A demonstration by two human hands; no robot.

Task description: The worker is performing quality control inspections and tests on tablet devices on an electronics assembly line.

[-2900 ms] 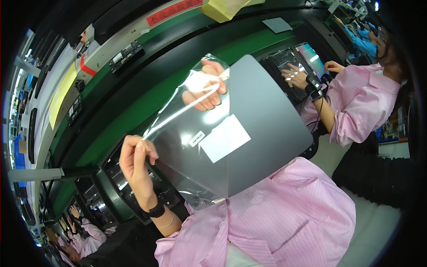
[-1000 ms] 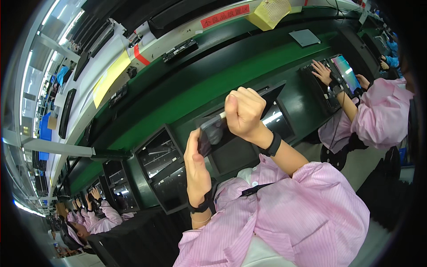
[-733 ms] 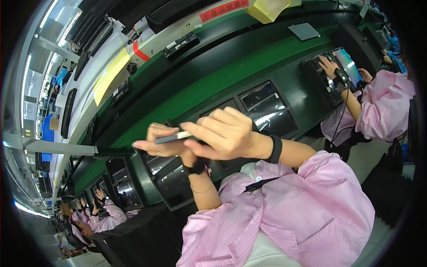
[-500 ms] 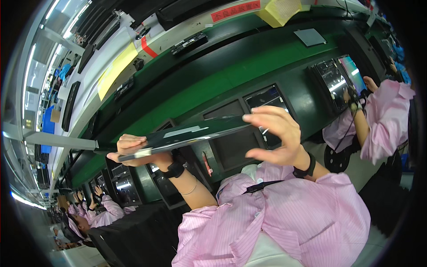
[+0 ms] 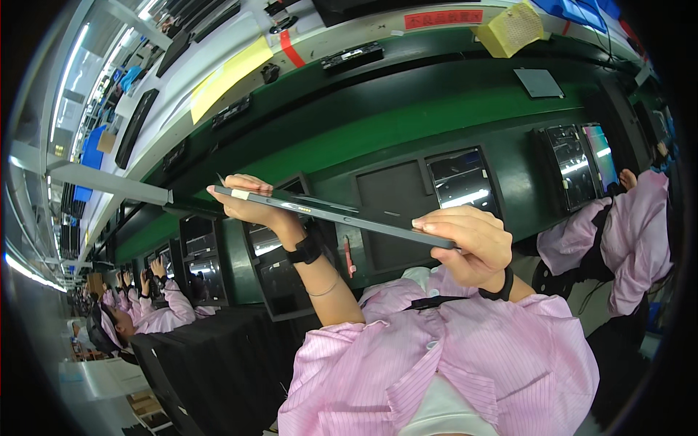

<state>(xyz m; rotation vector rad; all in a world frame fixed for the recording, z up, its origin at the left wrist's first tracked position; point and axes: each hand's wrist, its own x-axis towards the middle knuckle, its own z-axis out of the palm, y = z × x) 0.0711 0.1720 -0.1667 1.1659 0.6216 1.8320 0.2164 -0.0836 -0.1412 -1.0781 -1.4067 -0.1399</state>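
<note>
The left hand [image 5: 251, 205] and the right hand [image 5: 476, 243] each grip one end of a thin, dark grey, flat slab-shaped device [image 5: 334, 216], fingers curled over it with little gap left. The device spans the space between the hands, seen nearly edge-on and tilted lower toward the right hand; a small pale tab [image 5: 241, 194] sits on its edge just beside the left fingers. Beyond the device, between the hands, a black rectangular tray [image 5: 367, 176] stands on the green and black counter [image 5: 349, 152], partly hidden behind the device; its right side holds a dark, glossy panel [image 5: 463, 178] up behind the right hand. A slim red tool [image 5: 348, 256] lies below the device, between the two forearms. The left forearm, with its black wristband [image 5: 305, 251], covers part of another black tray with glossy panels [image 5: 280, 285]. A pale metal bar [image 5: 109, 182] ends to the left of the left hand. Farther beyond the hands are a black elongated component [image 5: 352, 57], a yellow sheet [image 5: 231, 76] and a yellow perforated block [image 5: 510, 30]; a flat grey plate [image 5: 539, 83] lies past the right hand. Right of that hand, a co-worker in pink [image 5: 625, 240] sits near a dark device with a coloured screen [image 5: 598, 149].
</note>
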